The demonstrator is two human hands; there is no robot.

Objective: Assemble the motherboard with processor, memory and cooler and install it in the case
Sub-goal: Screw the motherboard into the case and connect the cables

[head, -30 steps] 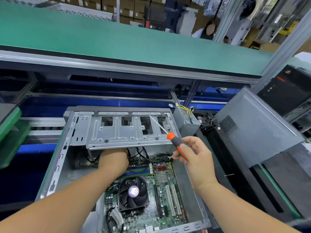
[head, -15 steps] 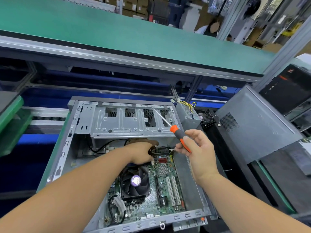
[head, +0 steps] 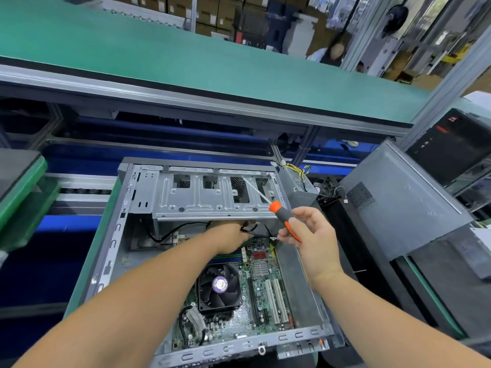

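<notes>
My left hand (head: 229, 236) is reaching under the front edge of the drive cage (head: 212, 195), its fingers curled round a bundle of dark cables (head: 248, 229) just above the top edge of the motherboard (head: 255, 293); most of the fingertips are hidden under the cage lip, so I can't say exactly how they pinch. My right hand (head: 309, 240) hovers over the case's right wall, gripping the screwdriver (head: 281, 215) by its orange and grey handle, thumb and forefinger also seeming to nip something small and pale that I can't identify. The shaft points up and away to the left, across the cage, so the tip faces away from the board. The board already lies flat in the case (head: 305, 288) with the cooler (head: 220, 286) fitted near its middle, below and between my two hands. I judge the next move turns on that axis: the tool must swing round, tip down toward the board, and the right hand is nearer the board's upper right corner
</notes>
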